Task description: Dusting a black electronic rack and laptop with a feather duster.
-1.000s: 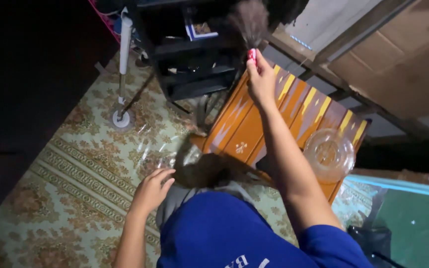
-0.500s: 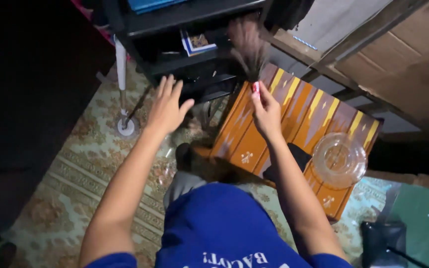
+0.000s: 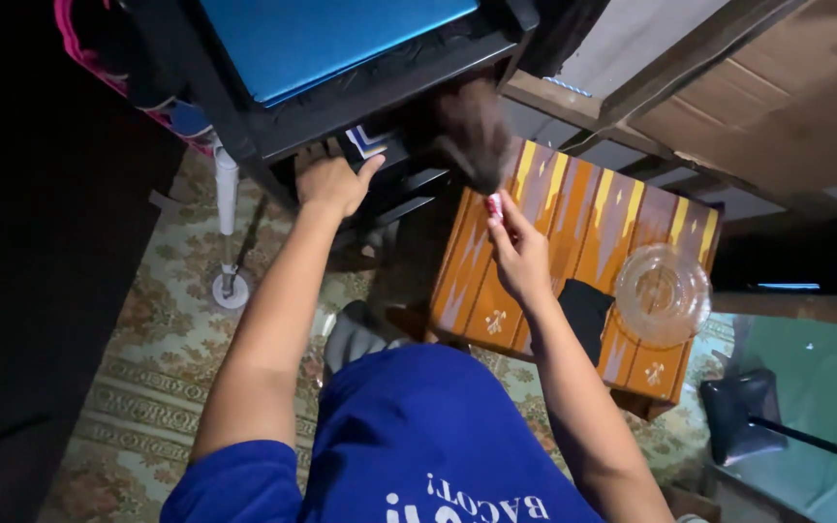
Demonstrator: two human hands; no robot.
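By black shelf (image 3: 360, 87): right hand (image 3: 518, 254) fingers pinching duster (image 3: 477, 136), left hand (image 3: 334, 182) curled on shelf.

Blue shirt (image 3: 418, 436); orange box (image 3: 573, 261) with yellow and grey spikes; beige floral mat (image 3: 157, 387); blue board (image 3: 322, 39); red-handled duster (image 3: 481, 145).

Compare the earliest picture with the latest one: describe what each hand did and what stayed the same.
The left hand rose from near the patterned floor mat and moved forward to the black shelf unit, where it now rests on a shelf edge. The right hand kept its grip on the red-handled feather duster, its blurred feathers at the same shelf. The clear glass bowl stayed on the orange patterned low table.
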